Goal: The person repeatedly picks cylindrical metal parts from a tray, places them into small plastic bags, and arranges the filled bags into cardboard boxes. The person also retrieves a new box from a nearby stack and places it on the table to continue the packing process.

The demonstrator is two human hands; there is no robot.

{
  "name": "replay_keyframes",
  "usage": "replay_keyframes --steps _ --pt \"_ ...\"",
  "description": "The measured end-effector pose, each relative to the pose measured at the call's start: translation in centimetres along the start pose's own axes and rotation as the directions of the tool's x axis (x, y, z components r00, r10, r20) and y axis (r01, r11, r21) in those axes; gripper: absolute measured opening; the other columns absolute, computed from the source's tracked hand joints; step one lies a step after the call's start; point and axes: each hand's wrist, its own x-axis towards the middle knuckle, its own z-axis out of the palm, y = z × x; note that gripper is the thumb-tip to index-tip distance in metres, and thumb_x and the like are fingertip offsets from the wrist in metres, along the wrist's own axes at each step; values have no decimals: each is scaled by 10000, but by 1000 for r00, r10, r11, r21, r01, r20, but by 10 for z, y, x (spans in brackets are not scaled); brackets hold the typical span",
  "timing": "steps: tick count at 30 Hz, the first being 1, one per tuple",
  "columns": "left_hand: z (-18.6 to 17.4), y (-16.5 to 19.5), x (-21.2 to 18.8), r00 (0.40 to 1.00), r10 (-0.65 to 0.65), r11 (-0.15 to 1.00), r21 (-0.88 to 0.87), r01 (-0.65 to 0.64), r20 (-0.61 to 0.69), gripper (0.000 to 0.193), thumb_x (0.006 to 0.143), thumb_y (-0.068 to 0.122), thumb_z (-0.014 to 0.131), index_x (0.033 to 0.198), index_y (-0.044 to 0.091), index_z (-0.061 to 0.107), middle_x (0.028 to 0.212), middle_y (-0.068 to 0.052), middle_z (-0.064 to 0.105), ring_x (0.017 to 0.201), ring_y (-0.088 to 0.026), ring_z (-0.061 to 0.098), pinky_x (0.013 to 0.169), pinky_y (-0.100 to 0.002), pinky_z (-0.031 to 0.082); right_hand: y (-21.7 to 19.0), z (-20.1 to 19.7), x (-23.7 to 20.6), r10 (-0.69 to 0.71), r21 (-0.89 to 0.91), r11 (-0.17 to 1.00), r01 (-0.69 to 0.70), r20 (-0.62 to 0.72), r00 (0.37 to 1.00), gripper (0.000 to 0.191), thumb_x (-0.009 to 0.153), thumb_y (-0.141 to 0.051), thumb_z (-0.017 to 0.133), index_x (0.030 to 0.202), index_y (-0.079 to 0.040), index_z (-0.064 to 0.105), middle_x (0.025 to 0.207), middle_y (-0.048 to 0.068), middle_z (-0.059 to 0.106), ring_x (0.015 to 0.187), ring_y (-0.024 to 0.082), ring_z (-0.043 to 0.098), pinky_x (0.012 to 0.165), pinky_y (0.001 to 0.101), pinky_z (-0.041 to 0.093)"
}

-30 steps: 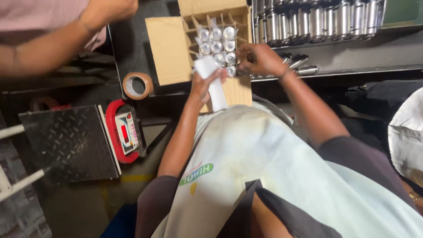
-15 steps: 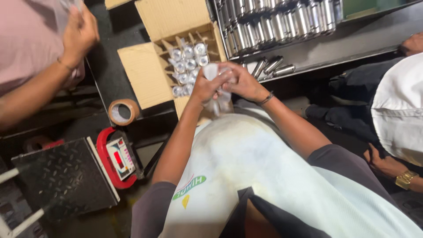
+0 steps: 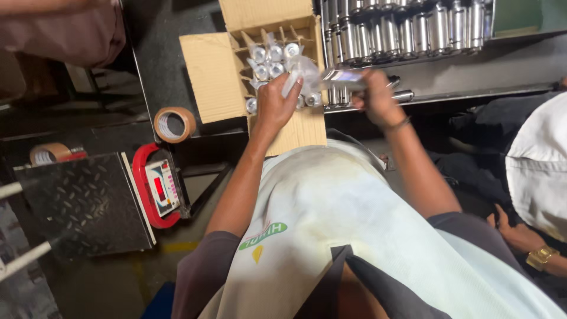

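- Head view: I am watching the left hand [image 3: 276, 105] pinching a crinkled clear plastic sleeve [image 3: 300, 70] at the rim of the open brown cardboard carton [image 3: 214, 77], fingers curled closed on the film, seemingly to keep its mouth open.
- The right hand [image 3: 378, 97] is closing its fingers around a short, shiny metal cylinder [image 3: 344, 77], pointing it toward the sleeve; the cylinder is lying level between the two hands, just above the carton's right edge.
- Inside the carton, cardboard dividers are keeping bagged cylinders [image 3: 269, 59] upright and apart, round ends gleaming under film.
- Behind, a row of bare polished cylinders [image 3: 407, 29] is standing packed on a grey metal shelf [image 3: 472, 77], within the right hand's reach.
- A roll of brown packing tape [image 3: 174, 124] is lying flat left of the carton; a red-framed scale display [image 3: 159, 188] is sitting beside a dark checker-plate platform [image 3: 82, 204].
- Another person's sleeve is showing top left, and another's hand, bottom right.
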Motion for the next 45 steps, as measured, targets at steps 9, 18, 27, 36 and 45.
replay_keyframes --steps 9,18,27,36,45 --pt "29 -48 -10 784 -510 507 -612 606 354 278 1036 282 663 991 9 634 780 -82 675 619 -118 685 501 -257 514 37 94 -16 337 157 921 -357 139 931 327 1039 -265 580 1252 -41 686 1214 147 702 1090 214 668 945 329 539" --pt "27 -103 -41 762 -533 187 -828 529 367 210 1015 238 627 986 41 561 698 -83 601 501 -123 476 455 -278 381 6 86 83 153 -870 228 437 475 867 476 673 -194 861 1082 -2 713 985 229 694 891 395 693 760 470 558" --pt "15 -97 -37 876 -333 386 -798 463 348 370 965 87 712 1273 -65 576 1150 -207 738 1029 -280 760 918 -423 641 -39 109 70 5 -756 569 323 396 918 316 790 -262 870 958 -98 658 811 83 724 702 232 706 601 386 528" --pt "29 -65 -1 818 -274 245 -785 569 507 431 966 273 706 1293 1 633 984 -119 767 579 -99 535 485 -252 413 -36 92 16 -177 -495 853 168 30 984 259 1070 -277 740 995 -31 711 893 144 699 770 254 658 741 371 519" --pt "-1 3 11 885 -252 876 -297 381 392 283 791 290 802 882 33 729 714 -47 741 555 -140 714 464 -322 558 -48 71 -3 -196 -110 973 202 67 978 576 805 -200 850 1293 -23 600 1254 159 581 1136 321 584 967 462 474"
